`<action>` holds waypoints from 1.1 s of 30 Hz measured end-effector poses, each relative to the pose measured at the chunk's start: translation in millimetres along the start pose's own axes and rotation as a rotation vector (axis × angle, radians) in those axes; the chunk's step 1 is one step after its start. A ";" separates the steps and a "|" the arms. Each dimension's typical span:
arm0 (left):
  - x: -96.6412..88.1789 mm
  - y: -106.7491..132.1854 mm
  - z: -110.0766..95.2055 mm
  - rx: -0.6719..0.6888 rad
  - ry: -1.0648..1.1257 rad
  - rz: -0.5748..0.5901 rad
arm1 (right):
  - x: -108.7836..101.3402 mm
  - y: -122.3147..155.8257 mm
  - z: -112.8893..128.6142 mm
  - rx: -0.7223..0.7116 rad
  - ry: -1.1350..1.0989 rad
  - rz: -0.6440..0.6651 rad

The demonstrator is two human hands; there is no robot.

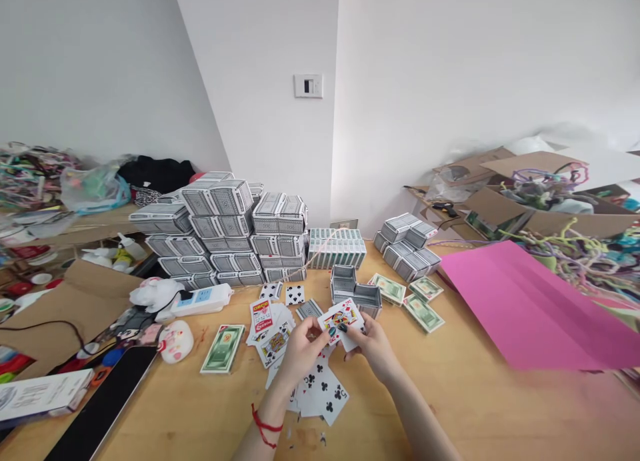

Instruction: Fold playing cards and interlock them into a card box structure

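My left hand (pixel 300 351) and my right hand (pixel 373 348) meet above the wooden table (pixel 480 408) and together pinch a small fan of playing cards (pixel 341 318) held face up. The left wrist wears a red string. Under my hands lies a loose spread of face-up cards (pixel 320 391), mostly clubs. More loose cards (pixel 270 328) lie just left of my hands. A green card pack (pixel 223 348) rests flat further left.
Stacks of grey card boxes (pixel 225 231) stand against the wall, with smaller piles (pixel 407 248) to the right and an open box (pixel 355 291) behind my hands. A pink sheet (pixel 535 308) covers the right side. Cardboard, a white power strip (pixel 200 301) and clutter fill the left.
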State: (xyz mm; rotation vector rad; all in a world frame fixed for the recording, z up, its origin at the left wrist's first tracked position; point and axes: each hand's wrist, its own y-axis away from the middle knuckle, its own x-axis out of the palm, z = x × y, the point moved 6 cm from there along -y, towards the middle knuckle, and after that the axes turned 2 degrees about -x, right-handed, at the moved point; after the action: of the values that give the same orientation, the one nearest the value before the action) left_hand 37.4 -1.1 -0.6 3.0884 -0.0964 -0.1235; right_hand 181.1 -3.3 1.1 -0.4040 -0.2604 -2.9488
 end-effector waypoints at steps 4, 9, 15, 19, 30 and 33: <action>-6.2 -1.7 -6.3 -0.004 0.143 0.005 | -1.3 -0.2 -1.6 0.004 0.136 0.012; -9.3 -1.5 -3.4 -0.075 0.105 0.018 | -0.4 -1.7 -6.8 0.027 0.250 0.032; -12.5 -3.6 3.9 -0.101 0.124 -0.053 | -13.7 -9.7 -12.6 0.005 0.166 -0.096; -12.7 -5.2 5.7 -0.110 0.089 -0.044 | -14.7 -10.6 -10.1 -0.041 0.178 -0.104; -12.9 -3.2 -1.3 -0.028 -0.205 -0.080 | -10.9 -15.6 -24.0 -0.060 0.219 -0.045; -12.5 -2.6 -2.5 0.004 -0.224 -0.080 | -10.2 -15.3 -24.4 -0.054 0.233 -0.028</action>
State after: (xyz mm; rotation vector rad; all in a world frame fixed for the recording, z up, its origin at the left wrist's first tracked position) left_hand 25.3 2.4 2.8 3.0707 0.0190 -0.4720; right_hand 182.0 8.2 -27.1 -0.0614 -0.1583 -2.9986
